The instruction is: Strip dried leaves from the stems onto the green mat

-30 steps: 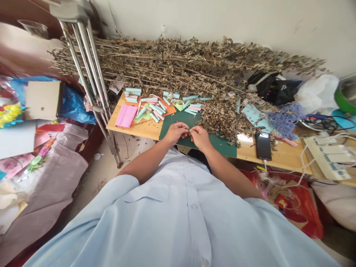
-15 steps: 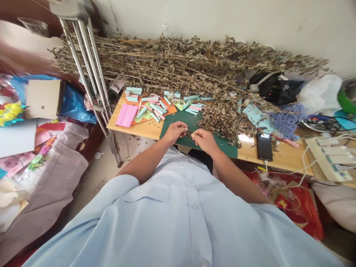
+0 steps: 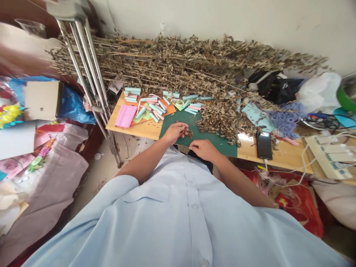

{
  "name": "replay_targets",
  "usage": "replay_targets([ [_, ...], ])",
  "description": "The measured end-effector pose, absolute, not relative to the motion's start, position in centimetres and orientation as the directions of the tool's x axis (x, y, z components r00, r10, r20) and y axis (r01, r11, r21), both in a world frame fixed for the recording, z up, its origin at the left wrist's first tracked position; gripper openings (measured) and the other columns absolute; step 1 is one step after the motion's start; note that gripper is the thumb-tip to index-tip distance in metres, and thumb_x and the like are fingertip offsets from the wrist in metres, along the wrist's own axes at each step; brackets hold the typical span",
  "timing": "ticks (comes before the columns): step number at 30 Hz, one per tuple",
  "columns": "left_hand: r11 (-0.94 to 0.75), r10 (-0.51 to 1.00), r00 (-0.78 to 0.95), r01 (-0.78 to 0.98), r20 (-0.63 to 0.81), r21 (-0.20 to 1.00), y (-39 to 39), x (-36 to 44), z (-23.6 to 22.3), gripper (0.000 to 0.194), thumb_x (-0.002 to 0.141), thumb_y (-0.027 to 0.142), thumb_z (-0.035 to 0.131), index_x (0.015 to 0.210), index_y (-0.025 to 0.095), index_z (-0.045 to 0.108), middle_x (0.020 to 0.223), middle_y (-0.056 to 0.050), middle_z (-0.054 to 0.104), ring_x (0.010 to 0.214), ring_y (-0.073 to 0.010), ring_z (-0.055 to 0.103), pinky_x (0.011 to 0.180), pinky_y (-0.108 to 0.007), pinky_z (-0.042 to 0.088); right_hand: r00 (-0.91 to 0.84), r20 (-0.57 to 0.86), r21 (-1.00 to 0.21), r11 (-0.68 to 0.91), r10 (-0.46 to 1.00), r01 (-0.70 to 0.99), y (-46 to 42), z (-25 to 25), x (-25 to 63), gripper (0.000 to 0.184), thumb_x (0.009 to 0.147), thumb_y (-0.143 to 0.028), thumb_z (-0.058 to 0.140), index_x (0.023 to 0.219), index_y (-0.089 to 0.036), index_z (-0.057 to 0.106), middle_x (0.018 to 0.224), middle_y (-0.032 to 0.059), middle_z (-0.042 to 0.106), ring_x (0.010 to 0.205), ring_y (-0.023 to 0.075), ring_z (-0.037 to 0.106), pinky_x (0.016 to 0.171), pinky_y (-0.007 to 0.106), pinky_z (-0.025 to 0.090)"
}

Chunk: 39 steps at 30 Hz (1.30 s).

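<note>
Forearms reach out from a pale blue button shirt to the near edge of a wooden tabletop. The left hand is pinched narrow around a small sprig of dried leaves, held over a dark green cutting mat. The right hand sits lower at the mat's near edge, its fingers curled inward, and whether it holds anything cannot be told. Just beyond the mat, a heap of dried leafy stems spills across the tabletop and stretches back along a white wall. Left of the mat, pale blue and pink paper rolls lie scattered over orange paper, beside a folded pink paper. To the right lie a black smartphone with a cable attached, a tangle of purple cord, and a white power strip. Metal crutches lean across the left end of the stems, above a bed with a floral cover.
</note>
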State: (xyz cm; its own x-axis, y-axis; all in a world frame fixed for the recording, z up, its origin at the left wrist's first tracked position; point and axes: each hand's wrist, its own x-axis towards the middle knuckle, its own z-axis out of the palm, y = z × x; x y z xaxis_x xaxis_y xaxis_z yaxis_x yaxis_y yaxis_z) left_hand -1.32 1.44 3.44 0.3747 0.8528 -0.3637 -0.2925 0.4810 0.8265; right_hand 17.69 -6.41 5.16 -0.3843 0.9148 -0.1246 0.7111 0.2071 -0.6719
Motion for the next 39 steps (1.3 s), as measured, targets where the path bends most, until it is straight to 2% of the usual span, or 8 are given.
replay_targets([
  [6, 0.481, 0.854, 0.385, -0.328, -0.350, 0.813, 1.3, -1.1, 3.9, 0.018, 0.083, 0.015, 0.067, 0.098, 0.008, 0.063, 0.083, -0.008, 0.068, 0.069, -0.0138, 0.069, 0.068, -0.028, 0.056, -0.073, 0.184, -0.744, 0.188, 0.980, 0.641, -5.1, 5.3, 16.4, 0.016, 0.087, -0.034, 0.066, 0.098, -0.024, 0.074, 0.093, 0.0039, 0.073, 0.072, 0.0178, 0.062, 0.073, 0.031, 0.049],
  [9, 0.471, 0.861, 0.384, -0.351, -0.335, 0.809, 1.2, -0.8, 4.4, 0.020, 0.083, 0.015, 0.067, 0.101, 0.009, 0.062, 0.082, -0.007, 0.069, 0.073, -0.0154, 0.071, 0.072, -0.029, 0.058, -0.051, 0.260, -0.696, 0.224, 0.964, 0.682, -4.4, 5.3, 15.6, 0.021, 0.088, -0.033, 0.066, 0.105, -0.023, 0.073, 0.106, 0.0069, 0.072, 0.078, 0.0193, 0.063, 0.076, 0.033, 0.050],
  [11, 0.472, 0.863, 0.369, -0.351, -0.344, 0.809, 1.1, -0.5, 4.6, 0.019, 0.083, 0.015, 0.067, 0.101, 0.010, 0.062, 0.080, -0.006, 0.069, 0.072, -0.0148, 0.070, 0.070, -0.027, 0.057, -0.070, 0.280, -0.644, 0.242, 0.957, 0.726, -4.1, 5.2, 15.2, 0.024, 0.088, -0.032, 0.066, 0.109, -0.023, 0.073, 0.113, 0.0084, 0.071, 0.089, 0.0222, 0.065, 0.080, 0.034, 0.051],
  [14, 0.469, 0.871, 0.327, -0.336, -0.365, 0.817, 0.9, 0.0, 4.6, 0.016, 0.082, 0.015, 0.068, 0.097, 0.011, 0.064, 0.077, -0.004, 0.068, 0.065, -0.0112, 0.066, 0.063, -0.023, 0.054, -0.106, 0.285, -0.575, 0.258, 0.953, 0.776, -3.8, 4.9, 14.9, 0.022, 0.089, -0.028, 0.064, 0.109, -0.025, 0.072, 0.115, 0.0083, 0.071, 0.104, 0.0247, 0.065, 0.086, 0.034, 0.051],
  [17, 0.477, 0.868, 0.333, -0.350, -0.369, 0.806, 0.8, 0.1, 4.4, 0.013, 0.083, 0.014, 0.068, 0.095, 0.010, 0.065, 0.074, -0.003, 0.066, 0.062, -0.0101, 0.064, 0.063, -0.023, 0.055, -0.117, 0.293, -0.572, 0.271, 0.949, 0.774, -3.6, 4.7, 14.8, 0.019, 0.093, -0.027, 0.058, 0.104, -0.025, 0.073, 0.111, 0.0078, 0.071, 0.104, 0.0234, 0.065, 0.088, 0.033, 0.050],
  [23, 0.514, 0.840, 0.400, -0.370, -0.367, 0.774, 0.6, -0.4, 4.2, 0.020, 0.087, 0.021, 0.070, 0.101, 0.009, 0.065, 0.080, -0.008, 0.071, 0.071, -0.0157, 0.071, 0.074, -0.032, 0.060, 0.001, 0.228, -0.730, 0.170, 0.974, 0.662, -2.9, 4.1, 15.1, 0.018, 0.092, -0.032, 0.058, 0.094, -0.024, 0.074, 0.096, 0.0063, 0.073, 0.086, 0.0218, 0.065, 0.083, 0.034, 0.051],
  [29, 0.503, 0.849, 0.386, -0.385, -0.360, 0.773, 0.5, -0.5, 3.9, 0.020, 0.088, 0.022, 0.071, 0.102, 0.007, 0.067, 0.081, -0.008, 0.072, 0.070, -0.0158, 0.072, 0.074, -0.032, 0.061, 0.125, 0.132, -0.845, 0.046, 0.983, 0.532, -2.5, 3.9, 15.1, 0.017, 0.086, -0.035, 0.064, 0.088, -0.023, 0.075, 0.089, 0.0036, 0.075, 0.072, 0.0184, 0.063, 0.077, 0.033, 0.051],
  [39, 0.455, 0.878, 0.312, -0.311, -0.362, 0.834, 0.8, -0.9, 3.2, 0.029, 0.078, 0.021, 0.081, 0.101, 0.008, 0.069, 0.083, -0.008, 0.074, 0.073, -0.0162, 0.074, 0.071, -0.029, 0.061, 0.127, 0.077, -0.888, 0.010, 0.989, 0.460, -2.4, 4.2, 14.8, 0.019, 0.083, -0.035, 0.063, 0.090, -0.023, 0.077, 0.092, 0.0038, 0.077, 0.078, 0.0196, 0.067, 0.077, 0.033, 0.052],
])
